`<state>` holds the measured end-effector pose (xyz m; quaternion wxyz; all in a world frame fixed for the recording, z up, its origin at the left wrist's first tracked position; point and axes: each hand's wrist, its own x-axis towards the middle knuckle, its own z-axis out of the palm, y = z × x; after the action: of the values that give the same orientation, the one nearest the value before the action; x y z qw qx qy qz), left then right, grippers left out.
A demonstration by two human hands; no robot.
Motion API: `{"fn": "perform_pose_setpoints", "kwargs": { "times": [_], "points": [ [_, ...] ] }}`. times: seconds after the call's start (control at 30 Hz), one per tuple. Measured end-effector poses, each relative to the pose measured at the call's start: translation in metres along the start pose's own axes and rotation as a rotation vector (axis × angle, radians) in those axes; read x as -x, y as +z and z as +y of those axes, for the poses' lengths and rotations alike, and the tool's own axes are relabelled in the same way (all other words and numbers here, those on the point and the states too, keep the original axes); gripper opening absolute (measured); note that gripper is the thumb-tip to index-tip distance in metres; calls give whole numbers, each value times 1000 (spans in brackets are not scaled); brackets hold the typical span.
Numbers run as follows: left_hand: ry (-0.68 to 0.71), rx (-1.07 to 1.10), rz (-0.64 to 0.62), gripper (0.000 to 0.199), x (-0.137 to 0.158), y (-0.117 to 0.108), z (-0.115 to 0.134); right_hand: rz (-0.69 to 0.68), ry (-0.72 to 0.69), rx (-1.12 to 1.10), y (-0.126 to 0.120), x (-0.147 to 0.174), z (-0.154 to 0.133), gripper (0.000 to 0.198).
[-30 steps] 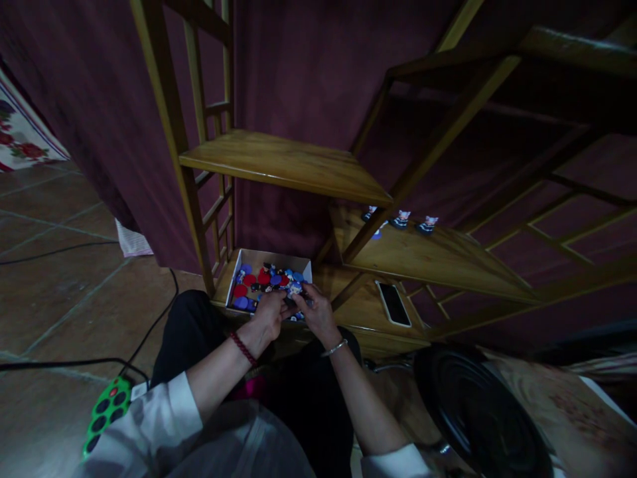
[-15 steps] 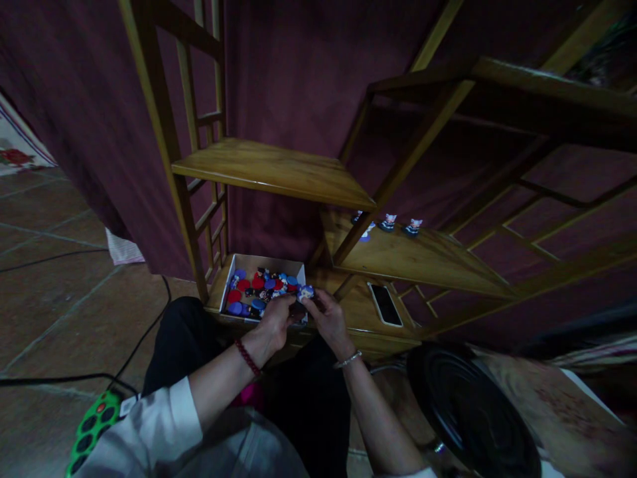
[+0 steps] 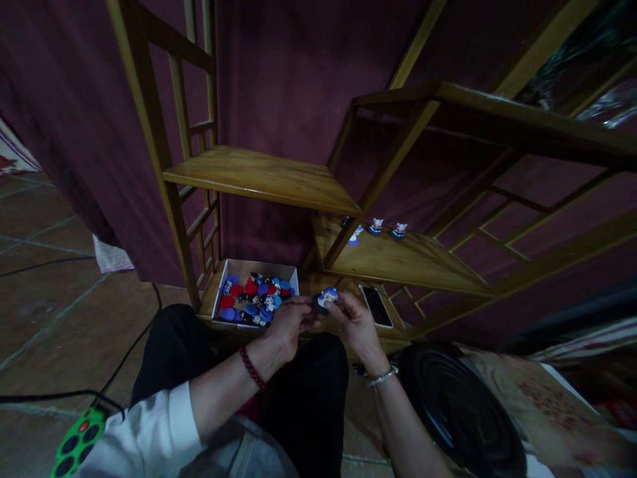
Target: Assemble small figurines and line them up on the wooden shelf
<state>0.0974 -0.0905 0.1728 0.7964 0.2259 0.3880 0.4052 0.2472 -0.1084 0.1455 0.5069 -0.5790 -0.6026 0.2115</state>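
Between my two hands is a small figurine [image 3: 328, 297] with blue-violet hair and a dark round base. My right hand [image 3: 357, 326] pinches its body from the right. From the left, the fingers of my left hand [image 3: 290, 326] close on the base. Just left of my left hand, a shallow cardboard box [image 3: 279, 271] holds several figurines and round red, blue and violet bases, some lying on their sides. On the wooden shelf [image 3: 408, 259] to the right, several figurines stand upright, one partly hidden behind a post.
A phone [image 3: 377, 305] lies on the lower board, right of my hands. Above the box juts another wooden shelf [image 3: 263, 179]. Slanted posts frame the unit. A black round stool [image 3: 460, 405] is at the lower right, a green game-controller-like object [image 3: 77, 441] at the lower left with cables.
Both hands have moved right, away from the box's edge, carrying the figurine. It now shows more fully, tilted, with its dark base to the left. The view has shifted slightly.
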Motion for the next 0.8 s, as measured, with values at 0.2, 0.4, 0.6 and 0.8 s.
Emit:
{"fn": "perform_pose_setpoints", "kwargs": {
  "times": [0.2,0.4,0.6,0.8],
  "points": [
    [-15,27,-53,18,4,18,2,43,50,-69,-18,-1,-11,29],
    [-14,71,-69,22,6,37,4,92,68,-71,-34,-5,-11,31],
    [20,59,-104,24,2,47,-1,104,60,-80,-45,-6,-15,32],
    [29,13,-123,22,4,55,0,104,80,-78,-56,-9,-22,34]
  ]
}}
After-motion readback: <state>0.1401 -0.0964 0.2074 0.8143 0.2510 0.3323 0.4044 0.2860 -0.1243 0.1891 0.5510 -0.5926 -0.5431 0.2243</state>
